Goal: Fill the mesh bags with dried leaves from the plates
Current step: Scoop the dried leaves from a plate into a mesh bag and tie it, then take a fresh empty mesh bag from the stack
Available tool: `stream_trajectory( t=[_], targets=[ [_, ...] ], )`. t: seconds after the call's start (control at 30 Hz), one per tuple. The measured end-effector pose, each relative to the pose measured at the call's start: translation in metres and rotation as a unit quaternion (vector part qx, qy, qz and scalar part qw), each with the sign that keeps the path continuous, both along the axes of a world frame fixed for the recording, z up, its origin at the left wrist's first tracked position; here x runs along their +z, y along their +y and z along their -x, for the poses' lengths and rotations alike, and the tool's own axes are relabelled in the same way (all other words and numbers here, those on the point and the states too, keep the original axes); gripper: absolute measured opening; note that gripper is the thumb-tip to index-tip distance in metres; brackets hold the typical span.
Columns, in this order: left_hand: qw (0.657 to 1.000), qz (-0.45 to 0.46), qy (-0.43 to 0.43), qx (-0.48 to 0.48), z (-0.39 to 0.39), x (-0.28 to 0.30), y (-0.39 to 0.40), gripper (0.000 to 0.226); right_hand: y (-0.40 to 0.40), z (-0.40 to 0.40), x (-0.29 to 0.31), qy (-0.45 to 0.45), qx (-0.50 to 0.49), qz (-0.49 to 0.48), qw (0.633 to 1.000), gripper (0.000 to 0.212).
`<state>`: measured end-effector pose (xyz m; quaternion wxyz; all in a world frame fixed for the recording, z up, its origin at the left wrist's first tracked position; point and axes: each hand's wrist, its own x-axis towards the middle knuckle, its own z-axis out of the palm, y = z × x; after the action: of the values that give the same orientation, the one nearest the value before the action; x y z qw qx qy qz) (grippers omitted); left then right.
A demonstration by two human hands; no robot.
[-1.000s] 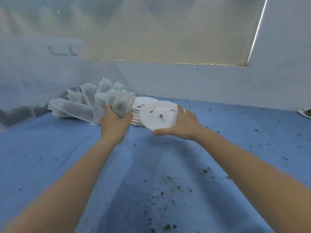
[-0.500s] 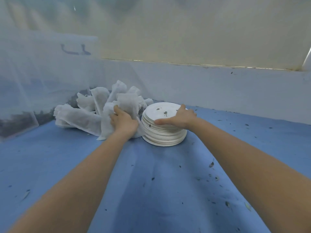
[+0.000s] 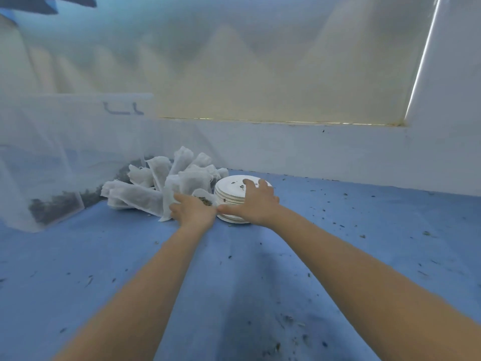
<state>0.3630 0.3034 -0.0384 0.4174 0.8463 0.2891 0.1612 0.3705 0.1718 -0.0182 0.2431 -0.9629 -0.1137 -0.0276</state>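
I see right hand (image 3: 256, 201) flat on plate stack (image 3: 229, 195), fingers spread. Left hand (image 3: 194, 211) grips bag (image 3: 201, 200) holding leaves, just beside stack. Bag pile (image 3: 156, 186) behind, on blue worktop (image 3: 130, 256).

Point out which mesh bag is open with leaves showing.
The mesh bag at the left hand, beside the plate stack: its mouth gapes, showing leaves; the piled bags behind don't.

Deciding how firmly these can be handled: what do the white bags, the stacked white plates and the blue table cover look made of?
White mesh bags: thin, matte non-woven or fine mesh fabric, judging by soft creases and slight translucency. Stack of round white plates: thin, matte, uniform edges, probably paper or light plastic; cannot tell which. Blue table cover: matte cloth-like sheet, faint folds, strewn with leaf crumbs.
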Motion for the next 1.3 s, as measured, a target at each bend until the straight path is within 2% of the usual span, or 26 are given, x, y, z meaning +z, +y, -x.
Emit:
stream_trajectory(
  t=[0.07, 0.2, 0.27, 0.4, 0.57, 0.77, 0.93, 1.03, 1.07, 1.1, 1.17, 1.3],
  targets=[
    [1.000, 0.013, 0.006, -0.013, 0.027, 0.003, -0.013, 0.080, -0.004, 0.027, 0.001, 0.007, 0.000, -0.005, 1.000, 0.102],
    [0.999, -0.022, 0.011, -0.043, 0.076, 0.007, -0.036, 0.078, -0.023, 0.077, 0.004, 0.005, -0.008, -0.013, 1.000, 0.092],
    [0.998, -0.028, 0.011, -0.061, 0.096, 0.009, -0.051, 0.069, -0.038, 0.100, 0.006, 0.006, -0.008, -0.022, 1.000, 0.088],
    [0.990, -0.025, 0.001, -0.139, 0.129, 0.016, -0.094, 0.050, -0.078, 0.138, 0.017, 0.019, -0.016, -0.022, 0.999, 0.079],
    [0.969, -0.035, -0.038, -0.243, 0.151, 0.025, -0.173, 0.037, -0.145, 0.177, 0.028, 0.021, -0.060, 0.010, 0.998, 0.057],
    [0.928, -0.012, -0.061, -0.368, 0.179, 0.023, -0.295, 0.036, -0.256, 0.222, 0.033, 0.013, -0.166, 0.044, 0.985, 0.051],
    [0.873, -0.005, -0.065, -0.483, 0.206, 0.019, -0.398, 0.033, -0.351, 0.260, 0.033, 0.036, -0.247, 0.052, 0.967, 0.052],
    [0.818, -0.027, -0.026, -0.575, 0.226, 0.015, -0.454, 0.015, -0.404, 0.291, 0.030, 0.058, -0.282, 0.041, 0.957, 0.052],
    [0.797, -0.037, -0.007, -0.602, 0.233, 0.014, -0.470, 0.018, -0.419, 0.302, 0.029, 0.068, -0.295, 0.045, 0.952, 0.053],
    [0.776, -0.053, 0.017, -0.628, 0.238, 0.012, -0.485, 0.023, -0.434, 0.313, 0.027, 0.082, -0.311, 0.053, 0.945, 0.055],
    [0.734, -0.099, 0.069, -0.668, 0.250, 0.008, -0.506, 0.019, -0.461, 0.332, 0.021, 0.117, -0.335, 0.081, 0.932, 0.059],
    [0.677, -0.218, 0.098, -0.696, 0.267, 0.002, -0.528, 0.035, -0.491, 0.359, 0.007, 0.185, -0.356, 0.147, 0.904, 0.041]
  ],
)
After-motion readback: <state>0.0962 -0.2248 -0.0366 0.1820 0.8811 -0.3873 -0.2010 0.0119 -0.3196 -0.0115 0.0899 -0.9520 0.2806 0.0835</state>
